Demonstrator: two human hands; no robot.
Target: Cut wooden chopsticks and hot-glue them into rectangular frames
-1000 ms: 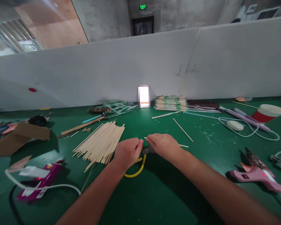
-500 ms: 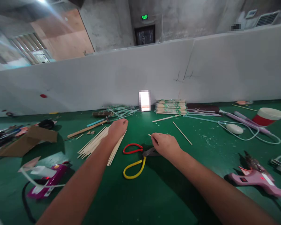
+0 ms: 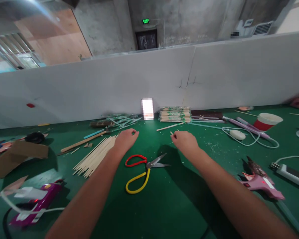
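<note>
My right hand (image 3: 185, 141) is closed in a pinch above the green table, with the pale ends of thin wooden sticks (image 3: 171, 133) showing at its fingertips. The fingers hide most of their length. Curled over the upper end of a fanned pile of wooden sticks (image 3: 96, 157), my left hand (image 3: 126, 141) has its fingers closed; what they hold, if anything, is hidden. Between my forearms lies a pair of scissors (image 3: 149, 165), blades apart, with one red and one yellow handle. Neither hand touches them.
Bundled sticks in wrappers (image 3: 174, 114) sit by the grey partition (image 3: 89, 86), beside a bright blurred rectangle. A purple glue gun (image 3: 37, 205) lies left, a pink one (image 3: 264, 186) right. Cables, a red-and-white cup (image 3: 267, 121) and cardboard (image 3: 27, 151) flank the area.
My right hand has moved up and away from the scissors, uncovering their blades. The loose stick beyond it is gone from the table. Sticks right of my left forearm no longer show. The view has shifted right.
</note>
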